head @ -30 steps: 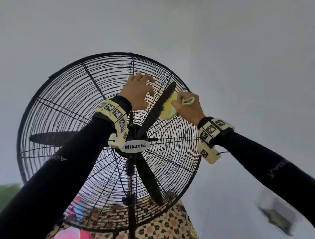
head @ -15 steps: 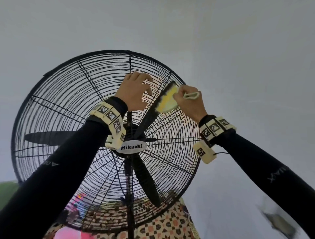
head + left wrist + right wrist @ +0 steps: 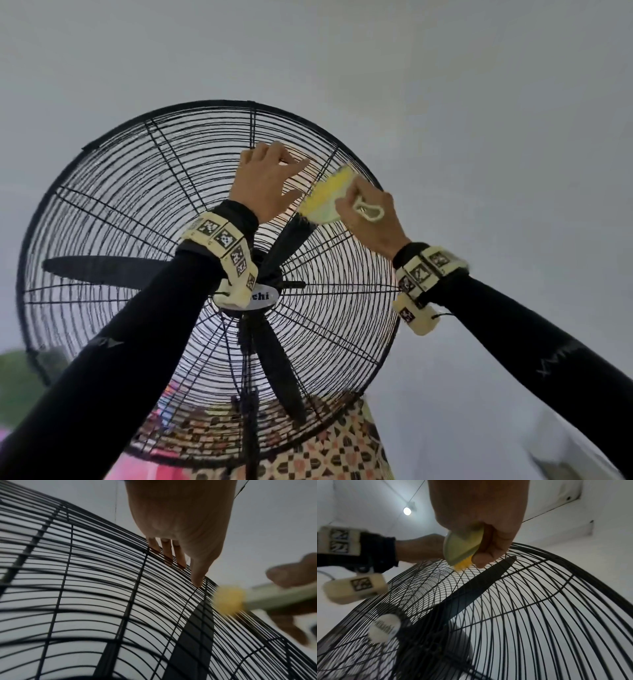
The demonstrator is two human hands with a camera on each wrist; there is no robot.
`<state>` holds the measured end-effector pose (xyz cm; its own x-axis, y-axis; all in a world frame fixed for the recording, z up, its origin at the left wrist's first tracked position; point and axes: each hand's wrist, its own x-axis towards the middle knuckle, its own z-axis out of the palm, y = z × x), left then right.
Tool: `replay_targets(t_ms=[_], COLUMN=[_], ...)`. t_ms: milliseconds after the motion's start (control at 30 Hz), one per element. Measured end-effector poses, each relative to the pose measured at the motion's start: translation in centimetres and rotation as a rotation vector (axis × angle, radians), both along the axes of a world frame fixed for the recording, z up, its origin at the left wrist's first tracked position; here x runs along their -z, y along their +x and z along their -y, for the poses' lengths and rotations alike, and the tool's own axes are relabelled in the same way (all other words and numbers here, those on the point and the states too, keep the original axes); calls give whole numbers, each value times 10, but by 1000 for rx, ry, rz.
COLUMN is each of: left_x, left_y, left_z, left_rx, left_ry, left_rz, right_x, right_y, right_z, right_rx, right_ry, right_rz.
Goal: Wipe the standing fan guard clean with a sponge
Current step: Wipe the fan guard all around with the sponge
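The black wire fan guard [image 3: 137, 205] fills the head view and tilts up toward the ceiling. My right hand [image 3: 370, 212] grips a yellow sponge [image 3: 325, 197] with a pale green back and presses its yellow face on the wires near the upper right rim. In the right wrist view the sponge [image 3: 462, 547] touches the guard [image 3: 539, 601] just above a black blade tip [image 3: 505, 562]. My left hand [image 3: 267, 181] holds the guard's upper part just left of the sponge. In the left wrist view its fingers [image 3: 167, 553] hook between the wires [image 3: 85, 588].
A white hub label [image 3: 260, 296] marks the guard's centre, and black blades [image 3: 102, 270] sit behind the wires. The fan pole [image 3: 251, 428] runs down to a patterned cloth [image 3: 325, 452]. A plain white wall is behind, with a ceiling lamp [image 3: 407, 511] above.
My right hand has slid the sponge up and outward along the guard toward the rim. My left hand has moved slightly higher on the wires.
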<state>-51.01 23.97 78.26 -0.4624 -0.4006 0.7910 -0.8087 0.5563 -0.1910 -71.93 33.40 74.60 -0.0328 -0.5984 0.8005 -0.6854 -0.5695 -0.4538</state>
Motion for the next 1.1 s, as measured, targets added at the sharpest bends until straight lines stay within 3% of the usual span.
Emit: replay_targets(t_ms=[133, 200, 300, 400, 500, 600, 767, 833, 900, 1000, 1067, 1100], left_x=[-3, -3, -3, -4, -6, -6, -4, -6, -7, -7, -6, -5], left_y=[-7, -11, -16, -14, -13, -14, -15, -13, -12, -15, -18, -19], left_z=[1, -2, -7, -8, -8, -9, -10, -9, -8, -8, -10, -10], left_rx=[-52, -82, -82, -77, -78, -69, -19, -13, -19, -34, -33, -27], left_ry=[18, 5, 11, 35, 58, 61, 66, 68, 69, 80, 86, 86], left_rz=[-20, -25, -36, -56, -59, -74, -109, -111, -113, -110, -109, -115], right_x=[2, -14, -37, -37, -29, -38, -56, -50, -43, -40, -48, -54], right_y=[-16, -21, -22, -19, -24, -29, -27, -24, -25, -37, -40, -39], right_z=[-4, -8, -13, -8, -2, -11, -5, 2, 4, -4, -9, -10], right_rx=[200, 175, -61, -67, 90, 285, -104, -84, 53, 361, 350, 251], right_ry=[223, 307, 153, 54, 179, 284, 140, 167, 187, 341, 335, 278], right_rz=[-51, -82, 11, -23, 23, -177, 99, 38, -3, -309, -376, -305])
